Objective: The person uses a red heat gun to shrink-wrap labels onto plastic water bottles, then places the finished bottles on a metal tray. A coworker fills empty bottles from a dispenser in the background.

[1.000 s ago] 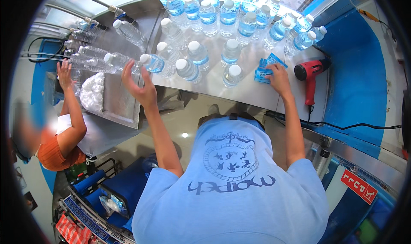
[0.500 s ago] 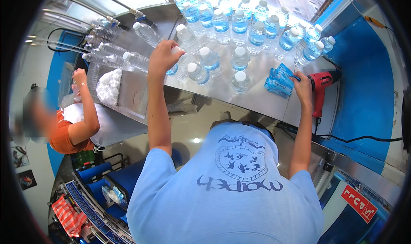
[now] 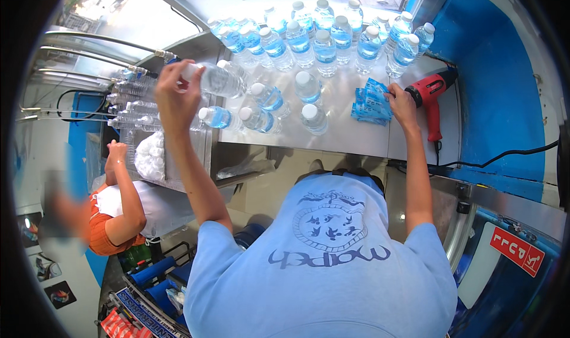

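My left hand (image 3: 178, 91) pinches the white cap of a clear plastic bottle (image 3: 223, 81) that has no label. This bottle tilts over the left part of the steel counter. Beside it stand another plain bottle (image 3: 233, 71) and several capped bottles with blue labels, such as a labelled bottle (image 3: 256, 119). At the counter's right, my right hand (image 3: 402, 105) has its fingertips closed on the edge of a pile of flat blue label sleeves (image 3: 371, 103). How many sleeves the fingers hold is hidden.
A red heat gun (image 3: 432, 97) lies right of my right hand, its black cable (image 3: 504, 155) running right. Rows of labelled bottles (image 3: 323, 50) line the back. At left, a co-worker (image 3: 122, 216) works near filling pipes (image 3: 113, 35), lying bottles and a bag of white caps (image 3: 149, 155).
My left hand has let go of a labelled bottle, moved left and taken a plain bottle by its cap. My right hand stays at the label sleeves. The whole view has shifted slightly.
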Action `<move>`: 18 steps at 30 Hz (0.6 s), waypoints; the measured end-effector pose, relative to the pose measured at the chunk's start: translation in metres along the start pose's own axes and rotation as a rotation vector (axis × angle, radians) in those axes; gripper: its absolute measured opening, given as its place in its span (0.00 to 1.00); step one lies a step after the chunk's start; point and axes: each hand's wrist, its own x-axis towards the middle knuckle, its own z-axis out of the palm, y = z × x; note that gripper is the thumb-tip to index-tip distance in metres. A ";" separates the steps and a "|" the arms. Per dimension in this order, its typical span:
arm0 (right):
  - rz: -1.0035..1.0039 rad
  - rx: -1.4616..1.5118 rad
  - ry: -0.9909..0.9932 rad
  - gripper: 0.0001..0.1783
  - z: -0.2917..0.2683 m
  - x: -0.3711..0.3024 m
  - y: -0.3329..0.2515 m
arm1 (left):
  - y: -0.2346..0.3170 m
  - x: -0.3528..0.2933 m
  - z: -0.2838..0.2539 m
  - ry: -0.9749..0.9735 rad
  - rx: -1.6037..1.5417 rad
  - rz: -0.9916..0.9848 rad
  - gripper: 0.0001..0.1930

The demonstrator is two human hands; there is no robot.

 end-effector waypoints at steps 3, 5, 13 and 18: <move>-0.085 0.051 0.081 0.11 -0.003 -0.004 -0.002 | 0.040 0.018 -0.028 0.089 0.008 0.144 0.11; -0.108 0.137 0.127 0.12 -0.011 -0.010 -0.005 | 0.070 0.024 -0.037 0.158 -0.014 0.222 0.10; 0.114 0.530 0.126 0.09 -0.077 -0.049 -0.008 | 0.191 -0.039 0.037 -0.248 -0.517 0.307 0.15; 0.217 0.754 0.044 0.05 -0.111 -0.064 0.000 | 0.230 -0.109 0.133 -0.559 -0.554 0.196 0.14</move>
